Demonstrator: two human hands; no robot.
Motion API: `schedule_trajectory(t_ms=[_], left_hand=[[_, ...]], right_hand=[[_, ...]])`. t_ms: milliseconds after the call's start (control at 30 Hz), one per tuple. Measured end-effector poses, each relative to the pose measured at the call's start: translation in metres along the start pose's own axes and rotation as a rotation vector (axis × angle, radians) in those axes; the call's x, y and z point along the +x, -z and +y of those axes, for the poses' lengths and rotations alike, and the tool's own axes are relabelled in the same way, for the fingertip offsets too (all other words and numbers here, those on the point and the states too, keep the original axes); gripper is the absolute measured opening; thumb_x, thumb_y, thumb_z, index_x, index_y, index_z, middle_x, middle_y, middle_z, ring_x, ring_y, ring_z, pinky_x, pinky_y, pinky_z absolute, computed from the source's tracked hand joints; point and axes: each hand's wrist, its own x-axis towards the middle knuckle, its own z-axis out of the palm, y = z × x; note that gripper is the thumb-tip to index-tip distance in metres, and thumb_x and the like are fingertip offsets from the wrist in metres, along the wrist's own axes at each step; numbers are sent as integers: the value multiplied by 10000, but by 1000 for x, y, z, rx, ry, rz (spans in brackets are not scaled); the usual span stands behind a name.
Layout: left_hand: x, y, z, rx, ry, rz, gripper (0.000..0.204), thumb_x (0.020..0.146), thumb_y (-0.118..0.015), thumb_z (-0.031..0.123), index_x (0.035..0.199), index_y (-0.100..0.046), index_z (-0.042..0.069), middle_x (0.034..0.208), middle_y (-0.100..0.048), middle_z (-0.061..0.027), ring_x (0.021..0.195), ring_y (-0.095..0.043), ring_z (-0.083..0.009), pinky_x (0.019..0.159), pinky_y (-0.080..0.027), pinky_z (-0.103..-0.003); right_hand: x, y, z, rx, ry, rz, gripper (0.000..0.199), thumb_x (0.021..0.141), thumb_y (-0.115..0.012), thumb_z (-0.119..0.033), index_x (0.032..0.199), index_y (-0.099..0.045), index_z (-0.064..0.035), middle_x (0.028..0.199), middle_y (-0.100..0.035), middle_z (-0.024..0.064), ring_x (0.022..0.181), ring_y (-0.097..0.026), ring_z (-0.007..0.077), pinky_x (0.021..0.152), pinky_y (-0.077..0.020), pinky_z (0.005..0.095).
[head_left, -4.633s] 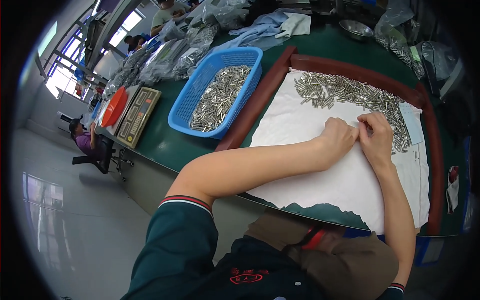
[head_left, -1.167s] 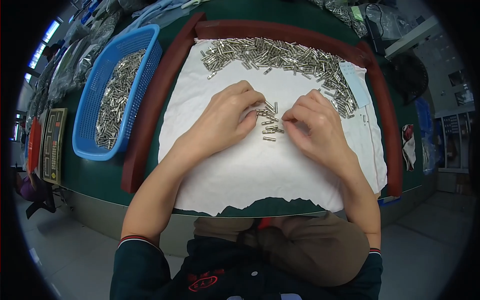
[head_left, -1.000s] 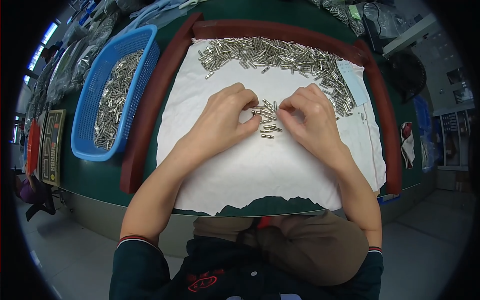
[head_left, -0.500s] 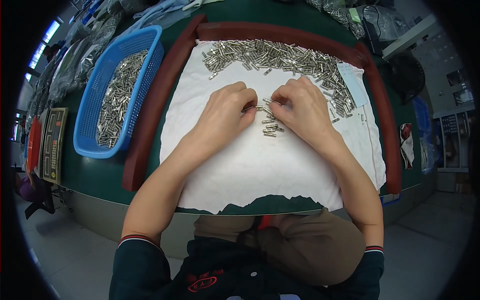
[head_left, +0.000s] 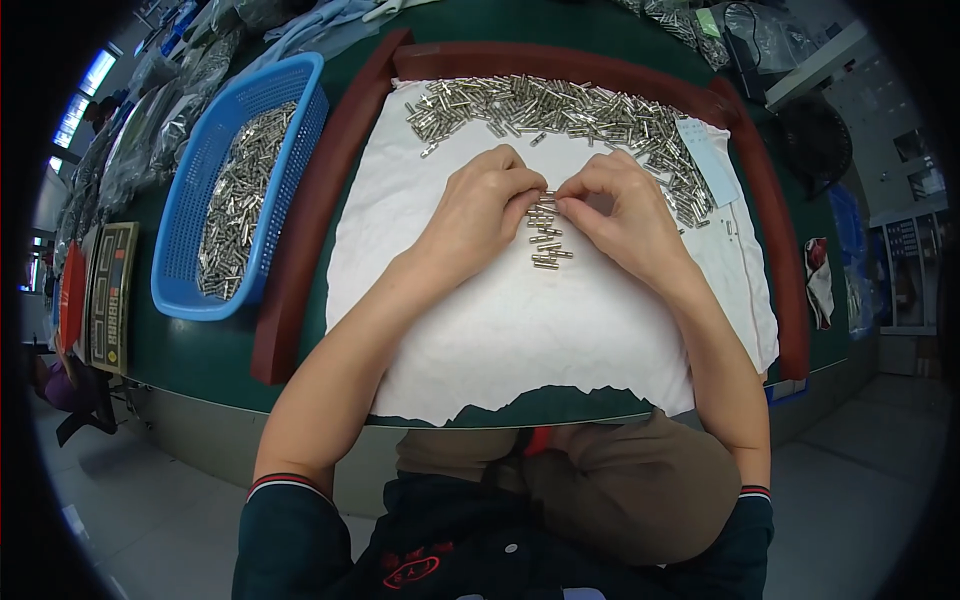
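My left hand [head_left: 482,205] and my right hand [head_left: 625,215] meet over the middle of a white cloth [head_left: 480,330], fingertips almost touching. Each is closed, thumb against forefinger, at the two ends of small silvery metal pins [head_left: 547,194] at the top of a short column. Just below my fingertips, several more metal pins [head_left: 545,239] lie crosswise in that loose column. Fingers hide the pins' ends, so exactly how many are gripped does not show. Beyond my hands, a large heap of the same pins [head_left: 540,100] spreads along the cloth's far edge and down its right side.
Dark red wooden bars [head_left: 325,210] frame the cloth on the left, back and right. A blue perforated basket [head_left: 170,270] with many pins stands left. A pale blue paper slip [head_left: 706,162] lies by the heap. The green table [head_left: 190,350] carries plastic bags [head_left: 150,135] at far left.
My left hand has moved right and slightly up, bringing its fingertips close to the right hand's. The pin at the left fingertips now sits at the column's top. The view has shifted slightly.
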Motion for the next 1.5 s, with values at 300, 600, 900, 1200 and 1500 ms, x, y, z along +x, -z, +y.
schedule_trajectory(t_ms=[300, 600, 900, 1200, 1500], left_hand=[[-2, 8, 0, -1, 80, -57, 117, 847, -630, -5, 943, -691, -31, 897, -629, -139, 785, -627, -256, 719, -502, -353], [-1, -2, 1, 28, 39, 21, 76, 841, -642, -16, 906, -680, -31, 860, -634, -129, 724, -625, -243, 668, -501, -334], [-11, 1, -3, 191, -75, 88, 122, 782, -593, -63, 892, -616, -15, 845, -570, -131, 782, -579, -287, 677, -482, -373], [-6, -9, 3, 254, -129, 134, 123, 763, -597, -37, 872, -574, 15, 825, -539, -116, 791, -552, -289, 691, -442, -403], [-21, -15, 17, 441, -92, 43, 213, 763, -598, -34, 940, -514, 48, 847, -507, -104, 822, -521, -275, 717, -378, -393]], right_hand=[[-5, -4, 2, -70, 4, 32, 98, 770, -683, -99, 817, -715, -20, 780, -661, 76, 843, -553, 254, 777, -468, 374], [4, -17, 14, -118, 44, 132, 77, 787, -671, -82, 831, -713, -34, 794, -640, 89, 846, -539, 271, 773, -453, 390], [-10, -18, 8, -262, 130, 199, 24, 756, -689, -92, 769, -689, -72, 762, -589, 37, 848, -529, 240, 729, -398, 383], [-11, -24, 5, -286, 168, 268, 71, 716, -691, -76, 745, -626, -70, 757, -568, 36, 829, -521, 235, 721, -383, 376], [-22, -26, -1, -514, 273, 331, 159, 680, -664, -20, 779, -556, -80, 772, -539, 49, 805, -526, 250, 762, -376, 394]])
